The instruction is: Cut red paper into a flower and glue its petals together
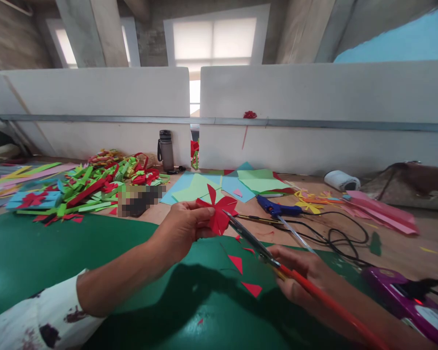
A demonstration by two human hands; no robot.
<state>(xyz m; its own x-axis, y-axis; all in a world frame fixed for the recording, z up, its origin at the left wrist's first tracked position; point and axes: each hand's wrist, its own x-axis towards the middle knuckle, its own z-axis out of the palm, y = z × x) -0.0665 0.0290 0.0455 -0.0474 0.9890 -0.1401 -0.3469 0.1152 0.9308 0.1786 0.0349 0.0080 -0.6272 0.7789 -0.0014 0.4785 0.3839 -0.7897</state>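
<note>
Far left, a blue paper piece (34,199) with red cutouts on it, next to a heap of green and red paper strips (105,184) at the back edge of the green mat (32,248). Dark bottle (166,150) upright behind, near the white partition (138,92). Left hand (178,228) closed, thumb and fingers pinching a red paper flower (219,223), held up over the mat near mid-view; blue and green sheets (257,180) lie behind it. Red triangle scraps (236,264) on the mat below. Right hand (302,272) closed around red-handled scissors (251,240), tips at the flower's right side; can't tell if they touch it. Behind that, blue glue gun (281,209) on the table, black cord (345,245) looping right. Farther right: white roll (342,180), folded pink paper (383,211), brown bag (405,189), and nearer, a purple box (405,301) with a red light.
</note>
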